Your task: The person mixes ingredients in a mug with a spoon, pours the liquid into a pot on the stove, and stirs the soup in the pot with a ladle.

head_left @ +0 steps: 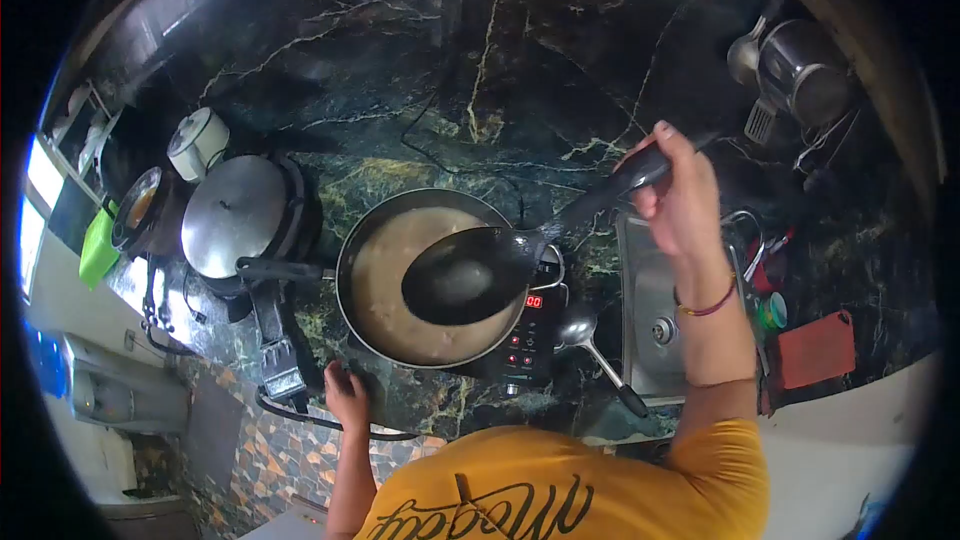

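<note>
A large black ladle (470, 280) hangs tilted over the wide pan (345, 315), its bowl covering part of the cloudy, light brown soup (390, 250). My right hand (680, 185) is closed round the ladle's handle, raised to the right of the pan. At the counter's front edge, left below the pan, rests my left hand (346, 395); its fingers look loosely bent, with nothing visible in them. The pan stands on an induction cooker (522, 340) with a lit red display. Right of the cooker lies a metal spoon (590, 345) with a black handle.
A lidded pot (232, 218) stands left of the pan, whose handle points toward it. Behind it is a white container (198, 143). The sink (640, 370) lies to the right, with a red board (817, 350) beyond. Utensils and a metal holder (803, 70) occupy the back right.
</note>
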`<state>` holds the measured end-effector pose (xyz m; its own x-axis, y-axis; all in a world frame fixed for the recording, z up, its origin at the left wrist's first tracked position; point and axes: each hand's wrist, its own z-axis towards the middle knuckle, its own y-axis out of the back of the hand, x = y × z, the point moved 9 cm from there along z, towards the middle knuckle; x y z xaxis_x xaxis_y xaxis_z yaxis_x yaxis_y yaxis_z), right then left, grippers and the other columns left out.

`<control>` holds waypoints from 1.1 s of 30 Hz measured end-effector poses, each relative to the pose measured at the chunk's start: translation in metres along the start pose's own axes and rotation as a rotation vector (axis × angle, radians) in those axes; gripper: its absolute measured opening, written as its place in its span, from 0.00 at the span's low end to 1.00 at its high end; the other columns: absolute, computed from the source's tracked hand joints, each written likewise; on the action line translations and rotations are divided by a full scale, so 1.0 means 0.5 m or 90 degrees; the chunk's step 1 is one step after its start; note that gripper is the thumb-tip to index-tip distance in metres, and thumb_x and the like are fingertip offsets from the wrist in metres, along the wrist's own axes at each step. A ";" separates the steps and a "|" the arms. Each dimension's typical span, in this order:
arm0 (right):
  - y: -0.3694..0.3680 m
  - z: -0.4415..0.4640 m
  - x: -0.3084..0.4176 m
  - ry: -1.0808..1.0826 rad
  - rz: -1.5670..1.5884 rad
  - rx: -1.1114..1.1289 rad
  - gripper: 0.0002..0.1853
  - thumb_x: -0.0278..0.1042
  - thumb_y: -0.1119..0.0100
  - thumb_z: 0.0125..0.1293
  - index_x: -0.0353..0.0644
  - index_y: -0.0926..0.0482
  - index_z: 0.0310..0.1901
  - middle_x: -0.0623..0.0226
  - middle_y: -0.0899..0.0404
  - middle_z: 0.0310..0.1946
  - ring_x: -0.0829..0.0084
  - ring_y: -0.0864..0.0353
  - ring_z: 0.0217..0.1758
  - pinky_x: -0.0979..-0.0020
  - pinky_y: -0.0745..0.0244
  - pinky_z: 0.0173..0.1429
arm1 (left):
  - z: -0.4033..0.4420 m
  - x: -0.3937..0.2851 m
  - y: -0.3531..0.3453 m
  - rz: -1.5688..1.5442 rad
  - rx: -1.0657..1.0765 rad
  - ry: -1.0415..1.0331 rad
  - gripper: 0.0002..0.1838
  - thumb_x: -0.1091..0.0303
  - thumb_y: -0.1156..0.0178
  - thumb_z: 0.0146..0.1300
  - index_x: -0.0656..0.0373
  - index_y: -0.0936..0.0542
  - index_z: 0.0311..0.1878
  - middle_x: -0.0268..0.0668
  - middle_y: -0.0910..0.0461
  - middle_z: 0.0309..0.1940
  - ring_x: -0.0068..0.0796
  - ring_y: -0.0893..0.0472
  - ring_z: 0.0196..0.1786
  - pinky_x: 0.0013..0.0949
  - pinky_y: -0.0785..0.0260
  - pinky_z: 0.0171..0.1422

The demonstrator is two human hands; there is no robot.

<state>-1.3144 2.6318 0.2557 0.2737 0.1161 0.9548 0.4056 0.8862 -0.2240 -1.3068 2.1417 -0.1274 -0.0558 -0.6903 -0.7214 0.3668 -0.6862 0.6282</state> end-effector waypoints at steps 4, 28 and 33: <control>-0.015 0.018 0.086 0.041 -0.029 0.044 0.15 0.46 0.47 0.72 0.42 0.26 0.36 0.56 0.21 0.24 0.83 0.38 0.11 0.82 0.47 0.12 | -0.004 0.020 -0.008 -0.026 0.001 0.010 0.17 0.72 0.43 0.64 0.62 0.26 0.57 0.50 0.20 0.48 0.52 0.18 0.51 0.44 0.27 0.55; -0.084 0.002 0.241 0.142 0.049 0.157 0.18 0.44 0.56 0.78 0.37 0.33 0.35 0.61 0.28 0.22 0.84 0.39 0.04 0.87 0.41 0.06 | -0.009 0.033 -0.013 -0.034 -0.003 0.032 0.18 0.74 0.43 0.63 0.62 0.25 0.57 0.46 0.20 0.40 0.43 0.21 0.39 0.40 0.28 0.48; -0.085 0.005 0.244 0.120 0.079 0.274 0.18 0.45 0.56 0.78 0.38 0.34 0.35 0.60 0.28 0.22 0.85 0.40 0.04 0.86 0.42 0.06 | -0.009 0.042 -0.018 -0.010 0.003 0.015 0.19 0.75 0.43 0.61 0.62 0.26 0.57 0.46 0.21 0.38 0.43 0.22 0.37 0.39 0.28 0.45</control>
<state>-1.3003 2.6095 0.3820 0.4661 0.1844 0.8653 -0.0261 0.9805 -0.1949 -1.3070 2.1344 -0.1493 -0.0390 -0.6741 -0.7376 0.3624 -0.6974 0.6183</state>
